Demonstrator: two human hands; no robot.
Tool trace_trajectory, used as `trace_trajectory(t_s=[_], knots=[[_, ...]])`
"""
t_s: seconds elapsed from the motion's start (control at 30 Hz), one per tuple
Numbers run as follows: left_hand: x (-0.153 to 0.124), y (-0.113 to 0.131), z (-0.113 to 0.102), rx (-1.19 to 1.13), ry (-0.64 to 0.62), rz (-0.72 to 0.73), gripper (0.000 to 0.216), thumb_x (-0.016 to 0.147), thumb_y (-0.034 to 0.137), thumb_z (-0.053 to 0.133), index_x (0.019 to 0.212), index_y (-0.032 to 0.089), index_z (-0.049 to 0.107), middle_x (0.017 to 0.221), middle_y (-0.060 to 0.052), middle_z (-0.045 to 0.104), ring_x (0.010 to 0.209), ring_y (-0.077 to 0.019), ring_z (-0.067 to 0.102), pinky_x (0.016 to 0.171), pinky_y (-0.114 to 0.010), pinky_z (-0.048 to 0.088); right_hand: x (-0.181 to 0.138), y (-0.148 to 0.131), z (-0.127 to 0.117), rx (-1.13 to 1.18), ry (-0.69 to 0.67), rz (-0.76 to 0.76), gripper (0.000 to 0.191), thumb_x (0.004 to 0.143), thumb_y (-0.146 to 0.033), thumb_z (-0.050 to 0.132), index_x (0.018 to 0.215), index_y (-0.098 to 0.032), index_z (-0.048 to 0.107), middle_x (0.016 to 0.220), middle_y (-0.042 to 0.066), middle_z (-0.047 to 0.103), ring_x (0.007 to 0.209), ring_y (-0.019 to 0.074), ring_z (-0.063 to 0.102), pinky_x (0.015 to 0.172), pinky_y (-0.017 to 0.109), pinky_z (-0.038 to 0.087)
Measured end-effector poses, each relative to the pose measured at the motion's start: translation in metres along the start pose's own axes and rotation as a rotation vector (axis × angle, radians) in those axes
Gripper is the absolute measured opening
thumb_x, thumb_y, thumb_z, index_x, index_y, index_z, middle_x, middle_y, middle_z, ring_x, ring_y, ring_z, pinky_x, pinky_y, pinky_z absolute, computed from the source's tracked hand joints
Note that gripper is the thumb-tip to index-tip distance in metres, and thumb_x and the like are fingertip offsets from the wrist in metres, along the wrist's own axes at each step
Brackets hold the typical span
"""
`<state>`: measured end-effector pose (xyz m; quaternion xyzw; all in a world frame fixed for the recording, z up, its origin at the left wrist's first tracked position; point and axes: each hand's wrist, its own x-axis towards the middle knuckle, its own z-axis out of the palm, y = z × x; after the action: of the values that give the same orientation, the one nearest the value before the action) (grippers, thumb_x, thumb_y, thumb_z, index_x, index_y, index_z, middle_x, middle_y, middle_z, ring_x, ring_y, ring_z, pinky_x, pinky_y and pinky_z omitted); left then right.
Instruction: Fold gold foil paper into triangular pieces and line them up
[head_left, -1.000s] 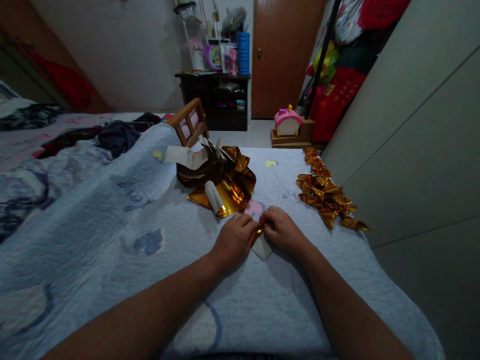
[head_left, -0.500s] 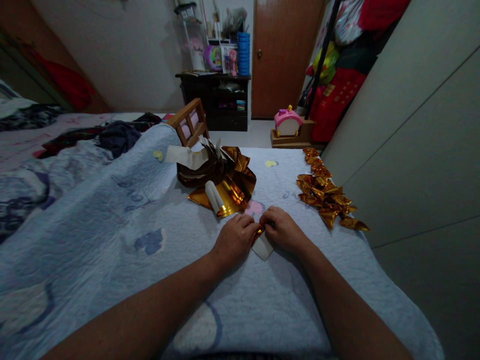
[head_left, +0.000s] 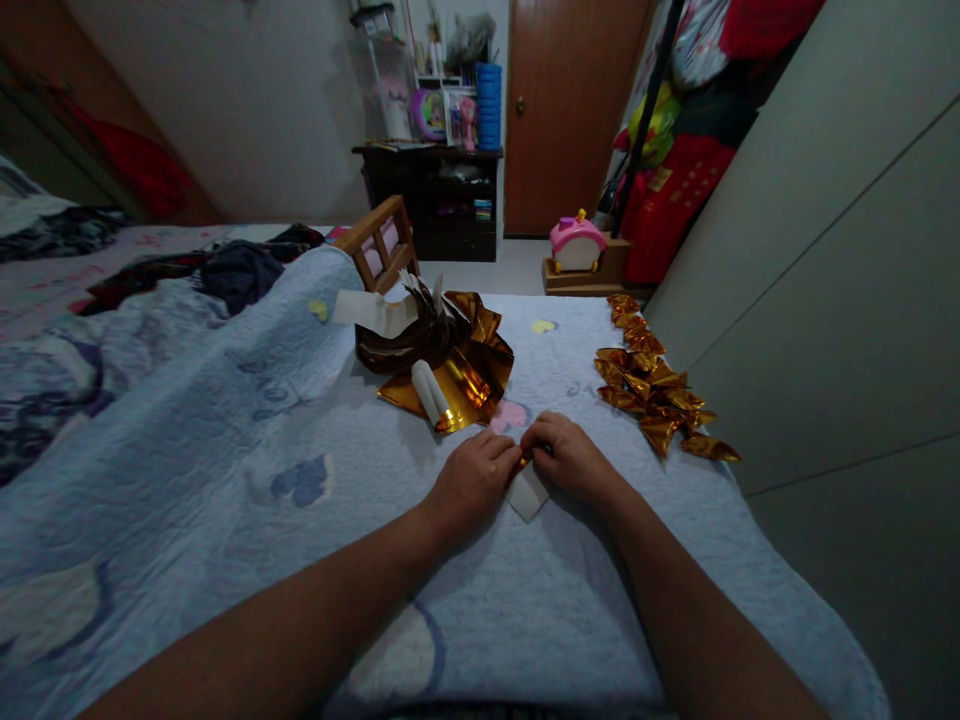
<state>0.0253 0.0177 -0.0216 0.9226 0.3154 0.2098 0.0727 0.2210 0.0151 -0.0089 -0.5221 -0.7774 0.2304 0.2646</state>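
pinching from both sides, our left hand [head_left: 476,475] and right hand [head_left: 562,450] meet over one small sheet [head_left: 528,494], and each has its fingertips closed on it! the sheet is right in front of us, between the hands, its gold end tucked up under the fingers and its plain white end poking out toward us as a flat, blunt corner. what the thumbs are doing underneath we can't fully make out.

so how do we play this well? light, even pressure, we'd say: foil like that looks thin and should take a crease quickly, so a hard squeeze could wrinkle it. we want both sides matched, gold edge tight and level, and that white tail lying square so nothing skews. we'd let one hand anchor while the other works, and lean on the quilt [head_left: 540,600] gently; it's soft, so pressing down likely won't give a crisp line.

moving outward, just beyond the left hand sits a curled roll [head_left: 429,390], white and gold, against the fanned stack [head_left: 405,345]. we'd mind our knuckles there. off to the right, well apart from us, the crumpled gold pieces [head_left: 656,400] lie bunched along the quilt's edge.
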Motion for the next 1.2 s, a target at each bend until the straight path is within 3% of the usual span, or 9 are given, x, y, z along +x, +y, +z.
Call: trace_trajectory(t_s=[0.6, 0.77, 0.93, 1.2], knots=[[0.0, 0.0028, -0.0032, -0.012, 0.019, 0.0, 0.01, 0.1, 0.018, 0.058, 0.105, 0.016, 0.067, 0.1, -0.006, 0.072, 0.095, -0.0227, 0.064, 0.084, -0.037, 0.054, -0.0022, -0.0009, -0.0032, 0.017, 0.003, -0.024, 0.027, 0.078, 0.003, 0.059, 0.08, -0.019, 0.073, 0.085, 0.003, 0.065, 0.088, 0.0184, 0.059, 0.083, 0.032, 0.044], [-0.0004, 0.0038, -0.0043, 0.005, 0.035, -0.019, 0.012, 0.102, 0.019, 0.054, 0.099, 0.017, 0.066, 0.096, -0.006, 0.069, 0.091, -0.0211, 0.063, 0.08, -0.035, 0.054, -0.0014, 0.0015, 0.0001, 0.019, 0.042, 0.029, 0.026, 0.076, 0.001, 0.062, 0.091, -0.018, 0.071, 0.085, 0.002, 0.065, 0.083, 0.0179, 0.057, 0.078, 0.031, 0.043], [-0.0005, 0.0046, -0.0047, 0.023, 0.028, -0.025, 0.014, 0.101, 0.019, 0.053, 0.093, 0.017, 0.064, 0.092, -0.005, 0.067, 0.086, -0.02, 0.061, 0.075, -0.033, 0.052, -0.0007, 0.0013, 0.001, -0.004, 0.02, 0.0, 0.02, 0.078, 0.0, 0.061, 0.078, -0.019, 0.068, 0.083, 0.003, 0.063, 0.086, 0.019, 0.057, 0.081, 0.031, 0.042], [-0.0011, 0.0037, -0.0025, -0.02, 0.028, -0.07, 0.011, 0.103, 0.022, 0.053, 0.096, 0.018, 0.06, 0.093, -0.005, 0.067, 0.088, -0.0209, 0.061, 0.077, -0.034, 0.051, -0.0026, -0.0012, -0.0006, -0.026, 0.007, -0.009, 0.022, 0.078, 0.002, 0.058, 0.077, -0.019, 0.067, 0.082, 0.003, 0.06, 0.087, 0.0197, 0.054, 0.079, 0.031, 0.041]])
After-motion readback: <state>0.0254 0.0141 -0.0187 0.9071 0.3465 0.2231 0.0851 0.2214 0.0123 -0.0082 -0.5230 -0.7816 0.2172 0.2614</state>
